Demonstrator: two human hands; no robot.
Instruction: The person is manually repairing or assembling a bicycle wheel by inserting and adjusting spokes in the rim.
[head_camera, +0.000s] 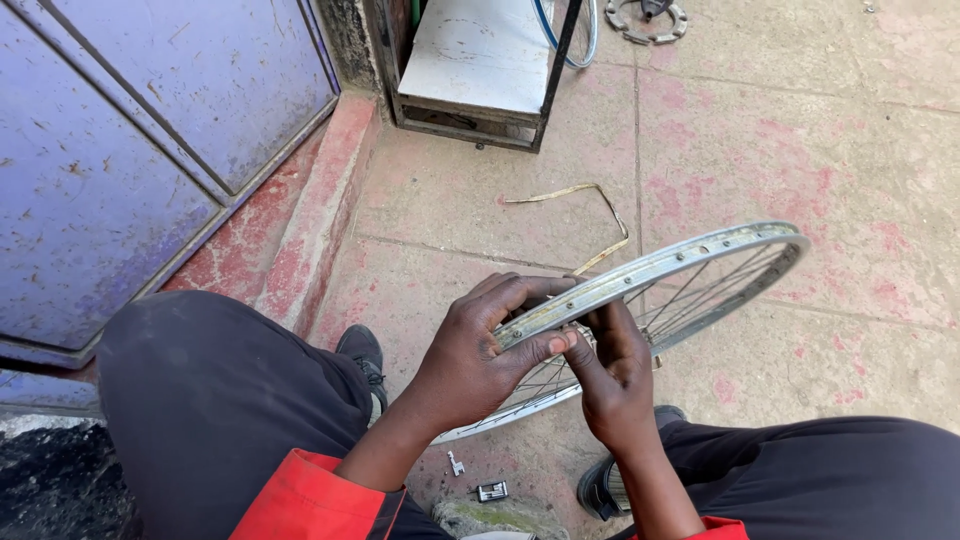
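A silver spoked bicycle wheel rim is tilted on edge between my knees, its far end reaching right over the pavement. My left hand wraps around the near upper part of the rim, thumb pressed on its inner channel. Just beneath the rim, my right hand has its fingers curled up against the rim and spokes, touching the left thumb. Whether the right hand pinches a small part is hidden by the fingers.
A purple metal door and a red step lie to the left. A white metal stand stands ahead, with a sprocket beyond. A tan strip and small metal bits lie on the concrete, near my shoes.
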